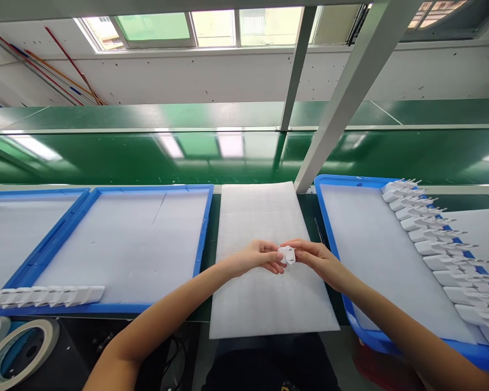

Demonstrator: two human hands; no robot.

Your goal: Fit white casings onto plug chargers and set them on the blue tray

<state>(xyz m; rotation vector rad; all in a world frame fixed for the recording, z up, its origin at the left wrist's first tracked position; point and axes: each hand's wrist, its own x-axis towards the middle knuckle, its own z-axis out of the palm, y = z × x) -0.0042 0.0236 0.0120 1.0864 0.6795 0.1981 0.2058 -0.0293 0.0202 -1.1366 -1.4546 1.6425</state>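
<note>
Over the white foam sheet (256, 217), both my hands hold one small white plug adapter (287, 254) with its pin side toward me. My left hand (264, 256) pinches it from the left, the lower fingers curled beneath. From the right, the thumb and fingers of my right hand (312, 256) grip its other side. To the right, a blue tray (330, 217) carries a row of white plug adapters (436, 247) along its right side, pins pointing outward. On the left, a blue-rimmed tray (204, 233) has a row of white pieces (65, 296) along its near edge.
A second blue tray (73, 200) adjoins at far left. Rolls of tape (44, 331) lie at the lower left. A slanted white post (342, 92) rises behind the foam sheet. Beyond lies a green conveyor belt (146, 157). A thin dark tool (318, 231) rests beside the right tray.
</note>
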